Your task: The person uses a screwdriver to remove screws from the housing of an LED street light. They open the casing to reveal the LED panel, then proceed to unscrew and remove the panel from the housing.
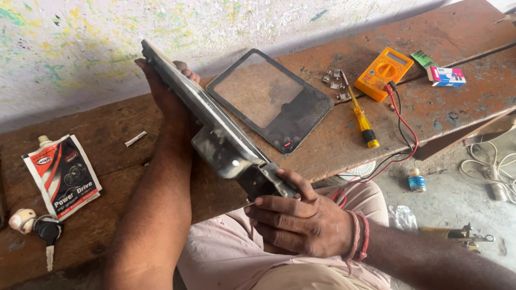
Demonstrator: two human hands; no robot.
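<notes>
A long grey metal lamp housing (215, 129) is held on edge above a rusty brown bench (441, 107). My left hand (164, 91) grips its far upper end from behind, fingers curled over the top edge. My right hand (301, 215) holds its near lower end, at the dark bracket, just above my lap. A flat dark-framed glass cover panel (269, 99) lies on the bench right behind the housing.
On the bench lie a yellow-handled screwdriver (361, 115), an orange multimeter (383, 71) with red and black leads, several small metal clips (334, 83), a small box (448, 76), a red and black pouch (64, 174) and keys (45, 233). A small bottle (416, 181) and cables (492, 169) lie on the floor.
</notes>
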